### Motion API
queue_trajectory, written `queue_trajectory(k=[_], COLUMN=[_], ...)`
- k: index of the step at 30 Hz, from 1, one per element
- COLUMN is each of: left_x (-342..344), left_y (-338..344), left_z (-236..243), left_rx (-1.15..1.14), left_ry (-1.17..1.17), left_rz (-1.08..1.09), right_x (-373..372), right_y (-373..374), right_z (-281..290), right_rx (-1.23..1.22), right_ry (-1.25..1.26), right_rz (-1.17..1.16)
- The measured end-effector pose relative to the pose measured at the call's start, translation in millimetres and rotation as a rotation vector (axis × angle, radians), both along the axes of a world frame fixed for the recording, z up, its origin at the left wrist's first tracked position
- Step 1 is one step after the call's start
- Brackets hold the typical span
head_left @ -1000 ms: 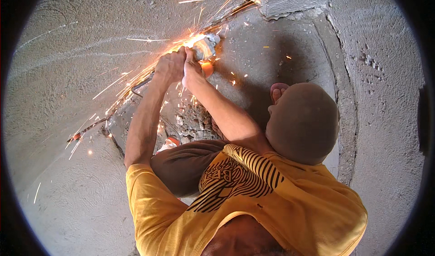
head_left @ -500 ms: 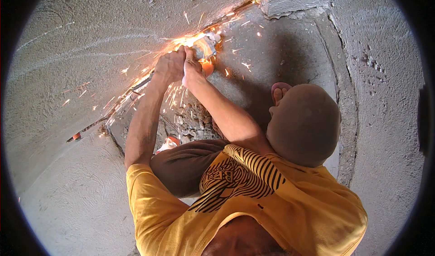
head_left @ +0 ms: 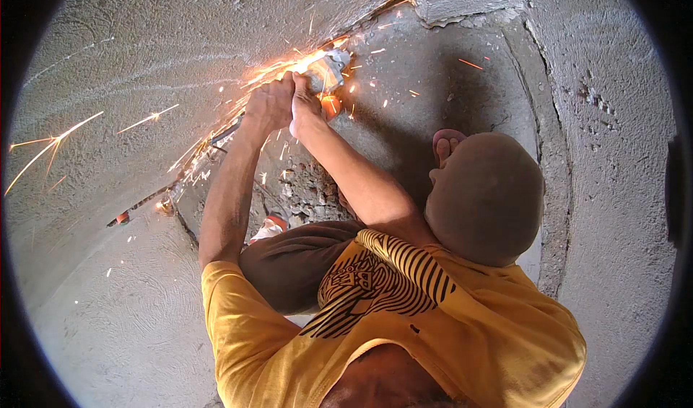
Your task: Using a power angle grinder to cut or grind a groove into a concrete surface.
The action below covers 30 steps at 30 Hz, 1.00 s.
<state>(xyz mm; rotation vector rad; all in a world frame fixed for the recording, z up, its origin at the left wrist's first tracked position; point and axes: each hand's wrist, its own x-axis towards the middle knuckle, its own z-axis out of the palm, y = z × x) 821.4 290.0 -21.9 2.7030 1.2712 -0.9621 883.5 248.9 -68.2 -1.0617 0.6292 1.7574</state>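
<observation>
An angle grinder (head_left: 326, 71) with a metallic head and an orange part (head_left: 330, 105) throws bright sparks along the dark, narrow slot at the seam of the rough plaster. My left hand (head_left: 268, 103) is closed on the grinder's body, its fingers largely hiding what they grip. Beside it my right hand (head_left: 306, 103) grips the same tool, thumb upward. Down and left of my hands, a dark rod or pipe (head_left: 148, 200) with an orange end runs along the seam, partly hidden by sparks.
Rough wall (head_left: 137, 62) with pale lines, cracked edge (head_left: 548, 83) at right, broken rubble (head_left: 303, 188) beyond my bent legs. My knee (head_left: 484, 199) and sandalled foot (head_left: 445, 139) are at right. An orange-and-white object (head_left: 271, 229) lies by my left knee.
The sparks have shifted, with long streaks now flying out to the far left. My hands and the grinder hold almost the same place.
</observation>
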Motion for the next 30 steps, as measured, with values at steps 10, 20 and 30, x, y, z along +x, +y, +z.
queue_trajectory(k=[10,20,30], left_x=[-9,-12,-9], left_y=[1,-2,-2], left_z=[-8,-3,-1], left_rx=[0.009,0.050,-0.004], left_ry=[0.036,0.027,0.030], left_rz=[-0.035,-0.055,0.016], right_x=[-6,-14,-10], right_y=[-2,-3,-3], right_z=[-4,-13,1], right_rx=[0.039,0.153,0.005], right_ry=[0.033,-0.001,0.023], right_rz=[-0.016,-0.026,0.027])
